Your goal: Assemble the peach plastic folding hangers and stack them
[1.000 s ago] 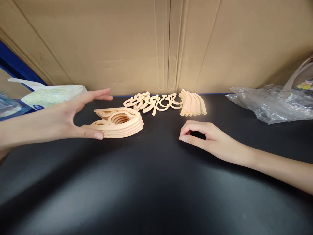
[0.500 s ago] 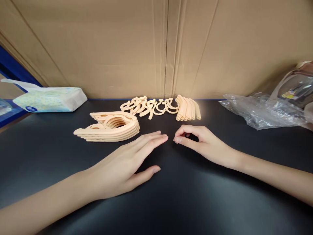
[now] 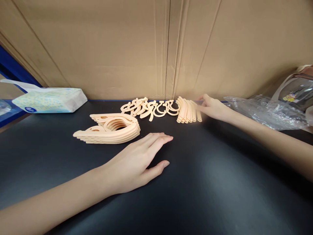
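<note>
My left hand lies over the black table with fingers stretched out and the thumb apart, holding nothing. Just beyond it is a neat stack of peach plastic pieces, like folded hanger bodies with a round opening. My right hand is at the right end of a row of curved peach arm pieces. Its fingertips are somewhat blurred and look apart; whether they touch the end piece is unclear. Left of that row lie several loose peach hooks and a heap of similar curved parts.
A tissue pack with a tissue pulled up is at the back left. Crumpled clear plastic bags lie at the back right, beside a transparent bag. A cardboard wall closes off the far edge of the black table.
My right hand has moved away from in front of my left hand, out to the right and back to the curved arm pieces. My left hand has shifted slightly to the right.
</note>
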The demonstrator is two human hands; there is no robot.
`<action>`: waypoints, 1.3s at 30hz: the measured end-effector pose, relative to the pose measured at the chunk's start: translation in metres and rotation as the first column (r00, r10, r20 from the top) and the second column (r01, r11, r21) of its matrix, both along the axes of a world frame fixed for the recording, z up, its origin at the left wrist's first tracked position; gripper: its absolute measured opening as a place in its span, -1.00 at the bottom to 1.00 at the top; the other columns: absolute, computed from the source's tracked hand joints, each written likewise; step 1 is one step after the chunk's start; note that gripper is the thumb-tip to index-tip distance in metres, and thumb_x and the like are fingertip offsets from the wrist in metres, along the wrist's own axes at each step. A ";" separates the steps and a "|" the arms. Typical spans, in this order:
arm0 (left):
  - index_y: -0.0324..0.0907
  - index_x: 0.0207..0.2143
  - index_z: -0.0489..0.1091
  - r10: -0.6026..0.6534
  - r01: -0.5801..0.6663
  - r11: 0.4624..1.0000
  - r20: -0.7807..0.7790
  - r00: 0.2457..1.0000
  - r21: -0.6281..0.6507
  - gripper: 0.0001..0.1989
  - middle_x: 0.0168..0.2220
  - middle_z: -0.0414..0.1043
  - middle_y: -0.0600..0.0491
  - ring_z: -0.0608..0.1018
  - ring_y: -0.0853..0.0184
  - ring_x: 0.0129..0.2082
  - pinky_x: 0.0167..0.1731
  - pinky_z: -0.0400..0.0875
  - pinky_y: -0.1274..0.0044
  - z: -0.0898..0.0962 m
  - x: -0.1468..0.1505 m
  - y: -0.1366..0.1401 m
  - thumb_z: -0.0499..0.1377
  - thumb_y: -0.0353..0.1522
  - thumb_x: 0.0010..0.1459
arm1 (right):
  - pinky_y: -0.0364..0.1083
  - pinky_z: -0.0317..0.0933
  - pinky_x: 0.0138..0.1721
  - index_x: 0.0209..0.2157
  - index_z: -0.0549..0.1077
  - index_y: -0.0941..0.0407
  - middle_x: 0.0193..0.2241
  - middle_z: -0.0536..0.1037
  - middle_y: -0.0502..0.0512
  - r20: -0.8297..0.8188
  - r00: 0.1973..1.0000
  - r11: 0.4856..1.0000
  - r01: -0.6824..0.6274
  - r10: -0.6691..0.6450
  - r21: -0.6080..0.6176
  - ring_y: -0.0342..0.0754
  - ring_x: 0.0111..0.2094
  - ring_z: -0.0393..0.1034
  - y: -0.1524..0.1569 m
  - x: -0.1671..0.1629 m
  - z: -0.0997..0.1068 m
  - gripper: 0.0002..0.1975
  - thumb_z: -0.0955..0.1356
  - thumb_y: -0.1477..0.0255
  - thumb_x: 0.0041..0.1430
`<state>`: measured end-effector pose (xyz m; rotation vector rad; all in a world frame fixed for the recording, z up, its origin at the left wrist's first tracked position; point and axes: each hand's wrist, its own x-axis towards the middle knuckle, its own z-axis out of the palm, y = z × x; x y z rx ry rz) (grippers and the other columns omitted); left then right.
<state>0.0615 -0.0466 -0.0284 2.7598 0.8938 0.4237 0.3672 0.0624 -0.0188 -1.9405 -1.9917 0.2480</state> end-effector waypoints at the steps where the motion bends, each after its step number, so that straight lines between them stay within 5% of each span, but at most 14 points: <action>1: -0.15 0.22 0.11 0.001 -0.001 1.000 0.002 1.000 -0.001 -0.54 0.19 0.24 -0.09 0.35 0.21 0.17 0.11 0.35 0.38 0.000 0.000 0.000 0.02 -0.27 0.31 | -0.05 0.18 -0.40 -0.01 0.32 0.15 -0.39 0.52 0.10 0.004 1.000 1.000 0.003 -0.003 0.002 0.01 -0.44 0.38 0.002 0.000 -0.002 -0.51 0.28 0.11 0.14; 23: -0.15 0.20 0.16 -0.022 0.022 1.000 0.021 1.000 -0.007 -0.56 0.19 0.27 -0.09 0.32 0.19 0.20 0.13 0.34 0.35 -0.003 0.000 0.002 0.03 -0.28 0.31 | -0.02 0.13 -0.44 -0.08 0.34 0.08 -0.33 0.58 0.15 0.229 0.966 0.992 0.123 -0.120 0.003 0.16 -0.29 0.45 0.004 0.006 0.003 -0.61 0.30 0.24 0.05; 29: -0.18 0.20 0.16 -0.021 0.021 1.000 -0.004 1.000 -0.006 -0.57 0.19 0.26 -0.10 0.30 0.20 0.21 0.15 0.33 0.35 -0.002 0.000 0.002 0.02 -0.27 0.32 | -0.03 0.12 -0.40 -0.11 0.32 0.10 -0.32 0.57 0.14 0.168 0.967 0.978 0.171 -0.189 0.119 0.15 -0.27 0.42 -0.001 0.008 0.014 -0.61 0.36 0.25 0.02; 36: -0.15 0.19 0.15 -0.007 -0.002 0.992 0.069 0.998 0.123 -0.57 0.20 0.22 -0.10 0.35 0.18 0.17 0.14 0.32 0.35 -0.001 -0.001 0.000 0.06 -0.34 0.28 | -0.07 0.17 -0.36 -0.22 0.30 0.07 -0.39 0.54 0.03 -0.021 0.997 0.969 -0.065 0.072 0.238 -0.02 -0.40 0.40 -0.029 -0.023 0.042 -0.67 0.39 0.33 -0.05; 39: -0.15 0.17 0.14 0.031 -0.057 0.972 0.113 0.993 0.228 -0.57 0.20 0.22 -0.10 0.34 0.18 0.17 0.16 0.27 0.34 -0.001 -0.001 -0.002 0.06 -0.36 0.27 | -0.11 0.11 -0.42 -0.34 0.26 0.05 -0.43 0.51 -0.02 -0.003 0.973 0.963 -0.229 0.231 0.141 -0.06 -0.46 0.37 -0.056 -0.053 0.040 -0.75 0.38 0.34 -0.07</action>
